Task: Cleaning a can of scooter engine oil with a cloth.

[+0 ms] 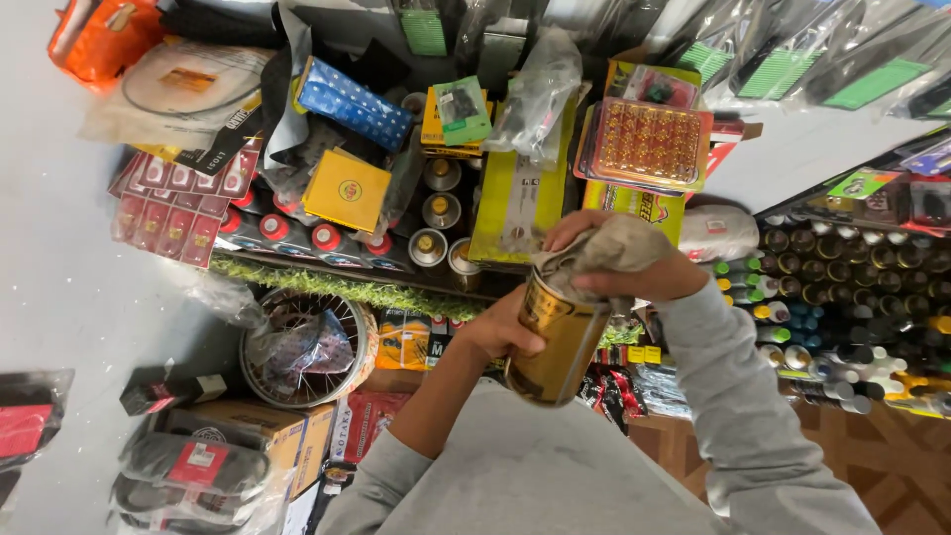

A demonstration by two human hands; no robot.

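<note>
One gold can [555,342], one cloth [609,248] — two hands [505,327].

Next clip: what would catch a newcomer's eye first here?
At centre, the left hand grips a gold can while the right hand presses a grey rag over its top. Behind them, an orange studded panel glows on cluttered shelves, and at lower left sits a spoked wheel wrapped in plastic.

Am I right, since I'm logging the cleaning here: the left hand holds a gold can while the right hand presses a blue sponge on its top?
Not quite. The head view shows the right hand pressing a grey cloth, not a blue sponge, on the gold can held by the left hand.
</note>
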